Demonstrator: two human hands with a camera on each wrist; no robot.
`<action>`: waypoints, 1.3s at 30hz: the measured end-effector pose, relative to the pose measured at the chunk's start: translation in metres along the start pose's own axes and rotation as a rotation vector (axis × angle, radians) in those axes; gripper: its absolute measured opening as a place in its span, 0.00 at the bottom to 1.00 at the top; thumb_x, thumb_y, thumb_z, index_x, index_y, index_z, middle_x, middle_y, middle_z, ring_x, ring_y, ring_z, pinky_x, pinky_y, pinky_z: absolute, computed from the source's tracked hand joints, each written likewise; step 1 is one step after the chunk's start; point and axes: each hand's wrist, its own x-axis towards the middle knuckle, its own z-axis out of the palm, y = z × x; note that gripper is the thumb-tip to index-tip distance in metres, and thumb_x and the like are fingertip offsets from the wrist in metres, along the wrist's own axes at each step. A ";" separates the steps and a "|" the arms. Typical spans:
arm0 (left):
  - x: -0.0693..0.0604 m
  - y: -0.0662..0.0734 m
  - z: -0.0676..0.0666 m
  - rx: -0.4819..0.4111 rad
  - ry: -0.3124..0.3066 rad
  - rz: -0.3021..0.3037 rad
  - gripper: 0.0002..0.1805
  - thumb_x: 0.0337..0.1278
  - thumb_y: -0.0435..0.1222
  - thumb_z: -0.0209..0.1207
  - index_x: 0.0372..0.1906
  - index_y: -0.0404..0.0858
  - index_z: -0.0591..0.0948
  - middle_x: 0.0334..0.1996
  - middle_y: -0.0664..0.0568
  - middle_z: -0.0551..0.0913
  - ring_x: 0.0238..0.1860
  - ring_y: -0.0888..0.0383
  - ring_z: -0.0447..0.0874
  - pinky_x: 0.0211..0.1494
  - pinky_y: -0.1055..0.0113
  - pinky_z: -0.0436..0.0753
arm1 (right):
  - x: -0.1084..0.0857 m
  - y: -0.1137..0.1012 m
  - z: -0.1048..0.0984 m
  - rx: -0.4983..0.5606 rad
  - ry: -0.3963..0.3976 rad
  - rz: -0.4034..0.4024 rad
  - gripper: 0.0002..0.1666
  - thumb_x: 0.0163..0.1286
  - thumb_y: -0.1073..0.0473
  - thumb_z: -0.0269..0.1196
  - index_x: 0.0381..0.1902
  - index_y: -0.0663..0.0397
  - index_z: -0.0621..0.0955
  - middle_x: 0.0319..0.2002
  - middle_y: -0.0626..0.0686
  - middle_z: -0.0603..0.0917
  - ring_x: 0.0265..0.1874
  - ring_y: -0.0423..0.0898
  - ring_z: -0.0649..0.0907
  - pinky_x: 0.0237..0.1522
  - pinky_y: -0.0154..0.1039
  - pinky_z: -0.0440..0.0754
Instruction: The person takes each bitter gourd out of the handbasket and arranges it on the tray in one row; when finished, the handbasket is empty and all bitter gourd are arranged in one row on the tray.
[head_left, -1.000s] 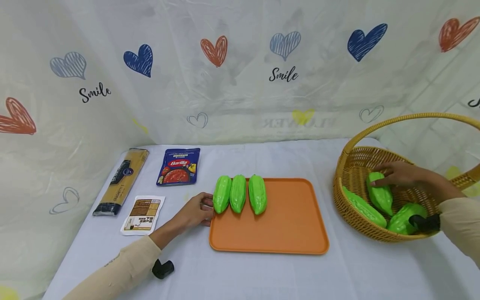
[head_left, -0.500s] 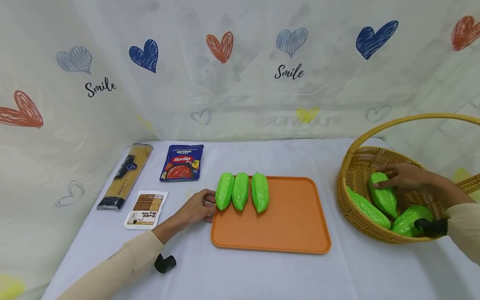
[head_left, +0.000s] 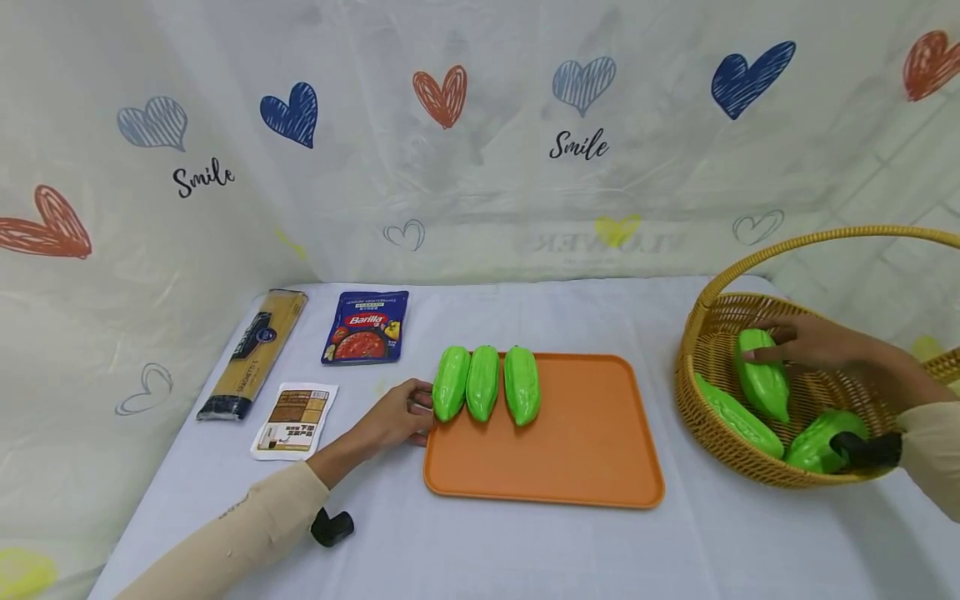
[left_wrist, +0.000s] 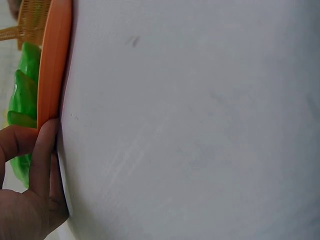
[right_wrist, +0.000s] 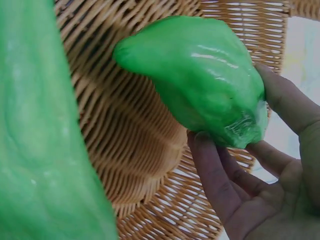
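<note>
In the wicker basket, the right hand grips a green bitter melon by its upper end; the right wrist view shows thumb and fingers on either side of the melon. Two other green melons lie in the basket beside it. The left hand holds the left edge of the orange tray, its fingers pinching the rim of the tray in the left wrist view. Three green melons lie side by side on the tray's upper left part.
Left of the tray lie a spaghetti pack, a blue Barilla pouch and a white-and-brown packet. The basket's tall handle arches over its opening. A curtain with printed hearts stands behind the table.
The right hand has lifted the gripped melon slightly off the basket's bottom. The head view has shifted a little. The left hand stays at the tray's edge.
</note>
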 end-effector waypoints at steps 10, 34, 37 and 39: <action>-0.001 -0.001 -0.001 0.009 0.002 -0.007 0.33 0.54 0.26 0.61 0.67 0.31 0.68 0.52 0.41 0.75 0.49 0.51 0.81 0.40 0.61 0.91 | -0.013 -0.017 -0.013 0.063 0.032 -0.008 0.47 0.78 0.46 0.54 0.77 0.71 0.48 0.68 0.86 0.52 0.53 0.70 0.81 0.51 0.61 0.85; -0.002 0.000 -0.001 0.030 -0.002 0.009 0.33 0.54 0.27 0.61 0.68 0.31 0.68 0.53 0.41 0.75 0.49 0.51 0.81 0.39 0.61 0.91 | -0.043 -0.042 0.014 0.046 0.097 -0.110 0.40 0.77 0.49 0.55 0.78 0.60 0.55 0.71 0.73 0.60 0.49 0.19 0.68 0.41 0.35 0.85; -0.002 0.000 -0.001 0.027 -0.002 0.015 0.33 0.54 0.27 0.61 0.68 0.31 0.68 0.52 0.41 0.75 0.49 0.52 0.81 0.39 0.61 0.91 | -0.046 -0.044 0.018 0.049 0.107 -0.124 0.39 0.77 0.51 0.55 0.77 0.60 0.56 0.71 0.72 0.61 0.51 0.20 0.67 0.41 0.33 0.84; -0.002 0.000 0.000 0.024 -0.001 0.015 0.33 0.54 0.27 0.61 0.68 0.31 0.68 0.52 0.41 0.75 0.49 0.52 0.81 0.39 0.61 0.91 | -0.048 -0.045 0.019 0.055 0.110 -0.129 0.38 0.77 0.51 0.55 0.77 0.59 0.56 0.71 0.71 0.61 0.55 0.27 0.71 0.42 0.32 0.84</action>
